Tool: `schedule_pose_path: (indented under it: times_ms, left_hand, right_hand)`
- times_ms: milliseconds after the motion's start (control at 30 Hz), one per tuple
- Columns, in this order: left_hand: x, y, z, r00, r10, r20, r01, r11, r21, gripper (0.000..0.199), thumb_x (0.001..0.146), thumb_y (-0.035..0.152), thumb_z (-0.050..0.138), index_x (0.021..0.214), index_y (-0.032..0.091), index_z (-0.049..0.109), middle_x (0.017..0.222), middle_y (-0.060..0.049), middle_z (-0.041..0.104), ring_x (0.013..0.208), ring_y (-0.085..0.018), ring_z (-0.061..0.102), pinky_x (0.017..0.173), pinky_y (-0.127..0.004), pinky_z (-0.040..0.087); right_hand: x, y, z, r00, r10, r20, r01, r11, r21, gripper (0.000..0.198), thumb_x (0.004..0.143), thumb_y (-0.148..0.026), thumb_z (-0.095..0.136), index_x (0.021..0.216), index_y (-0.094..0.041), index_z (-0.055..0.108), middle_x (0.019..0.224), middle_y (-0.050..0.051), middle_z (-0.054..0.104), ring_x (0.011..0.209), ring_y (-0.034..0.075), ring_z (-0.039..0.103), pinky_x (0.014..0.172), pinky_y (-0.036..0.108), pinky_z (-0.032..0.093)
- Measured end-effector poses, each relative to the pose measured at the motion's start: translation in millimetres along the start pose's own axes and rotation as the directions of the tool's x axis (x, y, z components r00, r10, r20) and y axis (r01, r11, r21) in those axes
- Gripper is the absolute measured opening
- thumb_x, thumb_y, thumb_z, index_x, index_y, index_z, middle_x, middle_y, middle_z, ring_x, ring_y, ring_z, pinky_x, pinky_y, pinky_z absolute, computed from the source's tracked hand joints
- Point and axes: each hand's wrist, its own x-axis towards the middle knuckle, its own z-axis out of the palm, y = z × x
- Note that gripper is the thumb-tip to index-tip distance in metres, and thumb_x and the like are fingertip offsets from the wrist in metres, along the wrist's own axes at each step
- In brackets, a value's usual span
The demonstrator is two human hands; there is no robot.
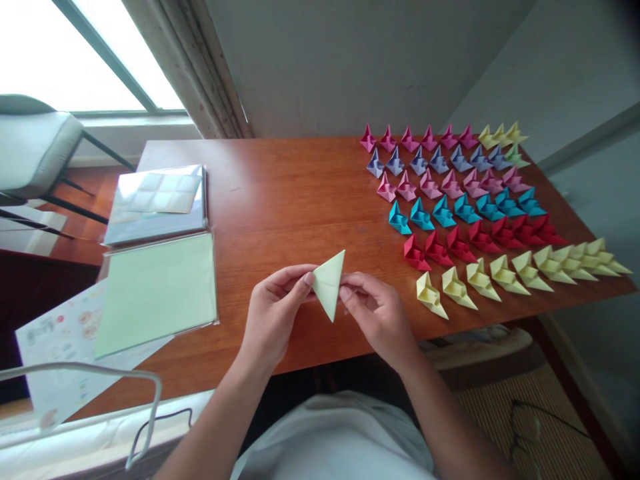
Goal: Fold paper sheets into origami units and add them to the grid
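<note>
A pale green sheet of origami paper (329, 285), folded into a triangle, is held up above the table's front edge between both hands. My left hand (280, 300) pinches its left corner with the thumb on top and the fingers behind. On the other side, my right hand (375, 307) has its thumb and fingertips at the paper's right edge, with the other fingers curled. A crease line runs across the face of the triangle. The fingertips behind the paper are partly hidden.
Rows of folded paper boats in pink, purple, blue, red and yellow (480, 277) stand on the right of the wooden table (280, 200). At the left lie a pack of light green paper (160, 287), another pack (120, 220) and a printed sheet (55, 347). A chair (40, 147) stands beyond.
</note>
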Motion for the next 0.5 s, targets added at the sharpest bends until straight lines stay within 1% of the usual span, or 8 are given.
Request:
schedule_pose_path:
  times_ms: [200,333,500]
  left_hand:
    - [0.7,-0.8,-0.9,1.0,0.002,-0.006,-0.002,1.0,0.015,0.02,0.077,0.031,0.082,0.092,0.017,0.079,0.09,-0.005,0.079,0.078,-0.015,0.071,0.072,-0.022,0.058]
    - [0.7,-0.2,-0.9,1.0,0.003,0.003,-0.003,1.0,0.022,0.019,0.077,0.03,0.082,0.092,0.018,0.079,0.09,-0.005,0.079,0.079,-0.015,0.071,0.072,-0.022,0.058]
    - [0.1,0.6,0.2,1.0,-0.005,-0.02,0.005,0.999,0.038,0.022,0.075,0.032,0.083,0.09,0.017,0.079,0.09,-0.006,0.079,0.078,-0.017,0.071,0.072,-0.025,0.059]
  right_hand:
    - [0.6,-5.3,-1.6,1.0,-0.004,0.008,0.005,1.0,-0.029,0.015,0.095,-0.026,0.059,0.1,-0.023,0.073,0.099,0.005,0.074,0.088,0.019,0.069,0.076,0.029,0.057]
    - [1.4,-5.3,-2.2,1.0,-0.023,0.014,0.024,0.999,-0.023,0.016,0.094,-0.025,0.06,0.101,-0.024,0.074,0.099,0.004,0.074,0.089,0.019,0.069,0.076,0.029,0.057]
    - [1.9,-5.5,-2.9,1.0,-0.022,0.01,0.022,0.998,-0.058,0.017,0.095,-0.026,0.06,0.101,-0.024,0.075,0.1,0.005,0.075,0.091,0.02,0.07,0.077,0.03,0.057]
